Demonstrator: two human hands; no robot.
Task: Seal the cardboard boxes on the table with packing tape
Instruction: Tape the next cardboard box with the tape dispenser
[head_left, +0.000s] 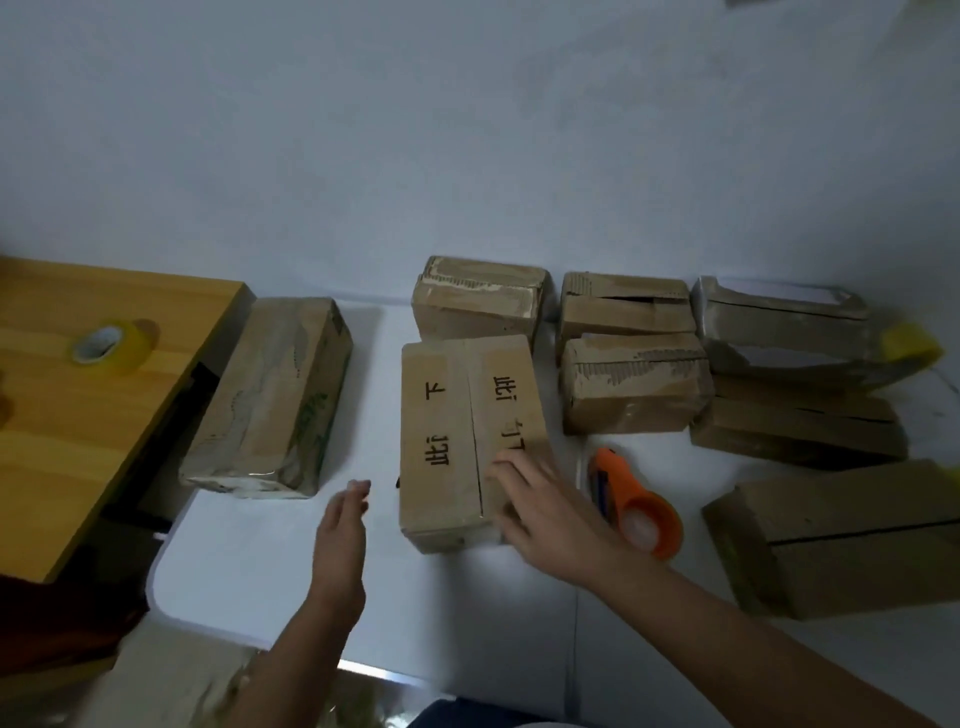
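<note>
Cardboard box (457, 441) flaps closed, contents hidden; right hand (540, 512) fingers spread on it; left hand (340, 525) fingers straight, hovering

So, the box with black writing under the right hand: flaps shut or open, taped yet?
Flaps shut but untaped: the box with black writing shows a bare dark centre seam, and the right hand rests flat on it.

Dim, cool, even light with soft, faint shadows beside the boxes (467, 436). The whole picture is slightly soft; edges bend and smear, worst at the right and near corners.
</note>
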